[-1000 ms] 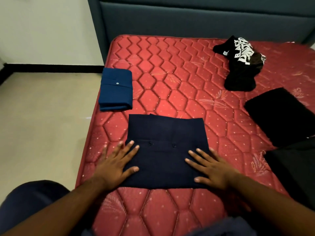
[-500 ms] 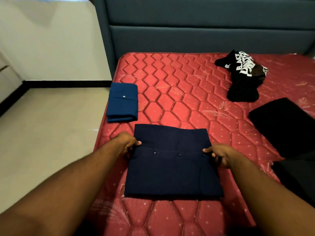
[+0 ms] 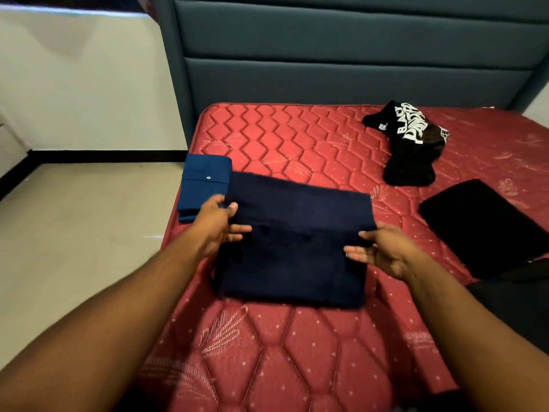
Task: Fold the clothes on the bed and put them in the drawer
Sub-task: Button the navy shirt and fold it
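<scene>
- The dark navy garment (image 3: 294, 242), already folded to a rectangle, sits at the centre of the frame, held up off the red mattress (image 3: 297, 352) by both hands; its far edge overlaps the view of the folded blue garment (image 3: 205, 185) at centre left.
- The left hand (image 3: 217, 227) grips the garment's left edge, thumb on top and fingers curled underneath.
- The right hand (image 3: 383, 251) holds the right edge, its fingers (image 3: 356, 254) lying fairly straight along the cloth; whether the thumb pinches from behind I cannot tell.
- The step in hand looks like carrying this folded piece, probably to stack it on the blue one or take it towards the drawer, which is not in view.
- To do it well: keep both edges level so the layers do not slide apart, support the underside, and set it down flat instead of dropping it.
- If stacking, square its edges with the blue garment's before letting go.
- Risk: the loose front layer near the buttons may flop open if one side dips.
- Still to handle, by the look of it: the crumpled black printed shirt (image 3: 410, 144) at upper right and the flat black garment (image 3: 487, 227) at right.
</scene>
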